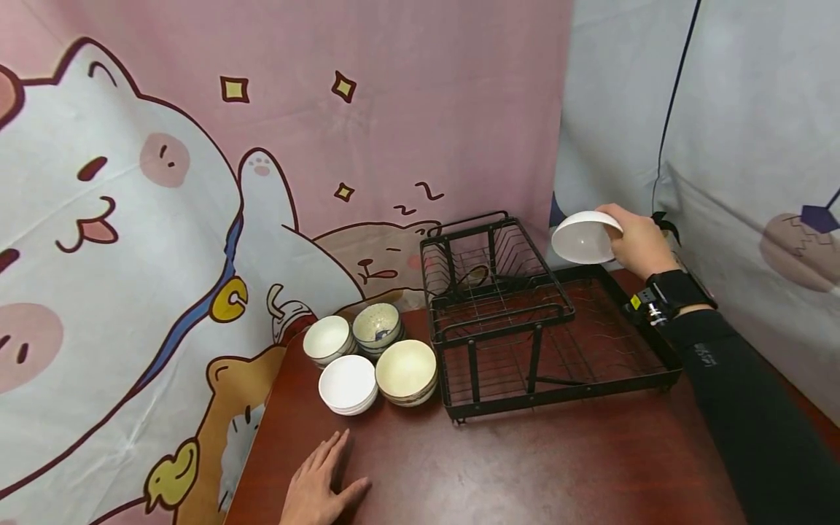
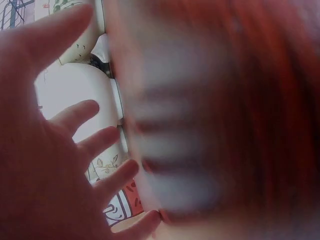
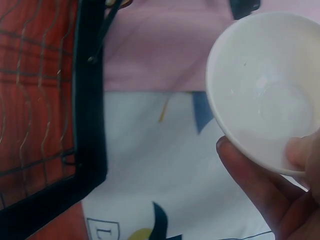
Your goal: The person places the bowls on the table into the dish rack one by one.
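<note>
A white bowl (image 1: 584, 238) is tilted in the air above the right rear of the dish rack (image 1: 505, 397); my right hand (image 1: 639, 239) pinches its rim. In the right wrist view the thumb lies inside the bowl (image 3: 270, 95) and the fingers outside. My left hand (image 1: 320, 485) rests on the table with fingers spread, holding nothing. Just beyond it stand a white bowl stack (image 1: 348, 383), a cream bowl stack (image 1: 407, 370), a second pale stack (image 1: 327, 339) and a patterned stack (image 1: 377, 326).
The black wire dish rack has a raised upper tier (image 1: 495, 277) on its left and a low wire tray (image 1: 607, 321) on its right. The brown table (image 1: 512, 467) runs up to cartoon-printed curtains (image 1: 420, 109) at the back and sides.
</note>
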Motion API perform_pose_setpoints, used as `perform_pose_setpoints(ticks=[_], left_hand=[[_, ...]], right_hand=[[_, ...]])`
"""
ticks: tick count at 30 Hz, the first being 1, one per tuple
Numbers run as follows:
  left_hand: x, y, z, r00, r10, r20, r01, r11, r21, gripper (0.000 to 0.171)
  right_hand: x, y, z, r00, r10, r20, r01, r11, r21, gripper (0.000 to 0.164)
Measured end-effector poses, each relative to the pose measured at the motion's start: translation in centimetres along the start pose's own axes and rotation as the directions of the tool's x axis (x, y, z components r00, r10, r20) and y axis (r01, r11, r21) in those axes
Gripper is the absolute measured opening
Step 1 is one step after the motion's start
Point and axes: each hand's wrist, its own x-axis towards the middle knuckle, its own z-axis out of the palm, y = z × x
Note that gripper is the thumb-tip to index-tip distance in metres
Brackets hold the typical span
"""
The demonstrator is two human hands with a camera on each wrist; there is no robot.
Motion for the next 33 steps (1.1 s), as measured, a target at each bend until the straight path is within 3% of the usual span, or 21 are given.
perform_pose_setpoints(ticks=[5, 12, 23, 33], left_hand=[[0.1, -0.1, 0.0, 0.996, -0.02, 0.081, 0.018, 1.0, 0.016, 0.101], [0.0, -0.3, 0.3, 0.996, -0.013, 0.09, 0.013, 1.0, 0.006, 0.097], [0.2, -0.1, 0.0, 0.994, -0.039, 0.107, 0.038, 0.999, 0.007, 0.098], [0.2, -0.1, 0.1, 0.996, -0.016, 0.082, 0.016, 1.0, -0.003, 0.095]], right_hand=[[-0.2, 1.3, 1.3, 0.998, 0.009, 0.066, -0.007, 1.0, -0.03, 0.045], [-0.5, 3.0, 3.6, 0.981, 0.048, 0.187, -0.037, 0.998, -0.059, 0.063], [-0.9, 4.8, 6.6, 0.972, 0.003, 0.234, 0.038, 0.985, -0.171, 0.057], [-1.7, 5.5, 7.7, 0.964, 0.057, 0.26, -0.007, 0.982, -0.19, 0.06]])
